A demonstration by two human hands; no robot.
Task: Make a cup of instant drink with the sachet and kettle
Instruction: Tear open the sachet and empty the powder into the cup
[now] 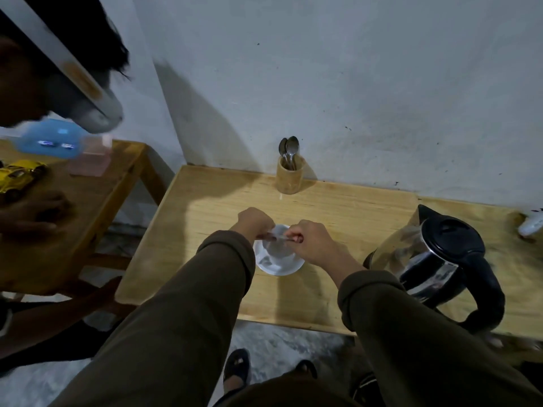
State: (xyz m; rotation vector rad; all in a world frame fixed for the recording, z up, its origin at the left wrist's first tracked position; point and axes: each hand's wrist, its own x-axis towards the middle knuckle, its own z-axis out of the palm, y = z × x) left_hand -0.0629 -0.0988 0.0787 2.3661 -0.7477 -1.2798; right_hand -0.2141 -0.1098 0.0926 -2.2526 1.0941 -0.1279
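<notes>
A white cup (277, 250) stands on a white saucer (279, 269) in the middle of the wooden table (338, 218). Directly above the cup I hold a thin sachet (276, 237) stretched level between both hands. My left hand (255, 222) pinches its left end and my right hand (311, 242) pinches its right end. A steel kettle (435, 259) with a black lid and handle stands on the table to the right of my right forearm. Whether the sachet is torn I cannot tell.
A wooden holder (289, 174) with spoons (289, 148) stands by the wall behind the cup. A second wooden table (88, 207) at left carries a yellow toy car (19, 174) and a blue box (53, 139); another person's hand (32, 212) rests there. A white object (530, 226) lies far right.
</notes>
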